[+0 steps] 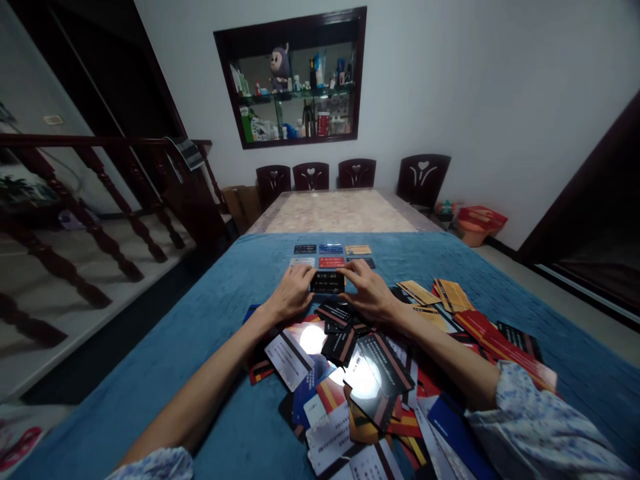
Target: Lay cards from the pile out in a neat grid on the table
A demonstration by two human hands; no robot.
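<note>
A black card with light print is held level between both hands, above the blue cloth. My left hand pinches its left edge, and my right hand pinches its right edge. Just beyond are two short rows of cards: a black card, a blue card and a yellow card at the back, with a white card, a red card and a dark card, partly covered by my fingers, in front. Nearer me lies a loose, overlapping heap of cards, reaching under my right forearm.
The blue cloth covers the near part of a long table. Dark chairs stand at its far end. A red-topped bin is on the floor at right, and a wooden railing runs along the left.
</note>
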